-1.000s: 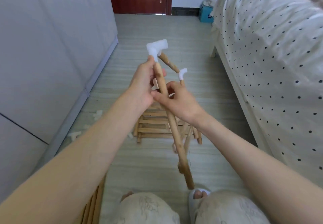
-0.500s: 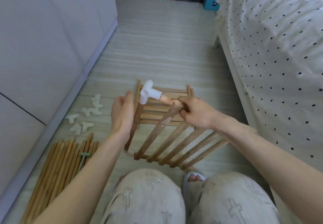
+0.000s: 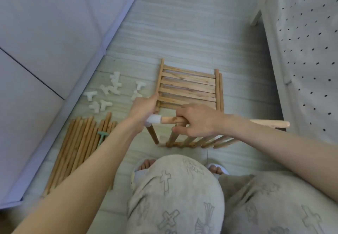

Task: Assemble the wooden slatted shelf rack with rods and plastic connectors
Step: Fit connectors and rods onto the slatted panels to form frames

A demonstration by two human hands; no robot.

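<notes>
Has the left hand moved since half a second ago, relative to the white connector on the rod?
Yes. The left hand, open and clear of the white connector then, is now against it, fingers curled at the flat slatted panel edge.

I can read no words, numbers, labels or brand marks anywhere in front of me. The only sign-like marks are the printed cross shapes on my trousers [image 3: 175, 197], which spell nothing, and the plain dark dots scattered over the bedsheet [image 3: 309, 38] at the right edge of the floor.
</notes>
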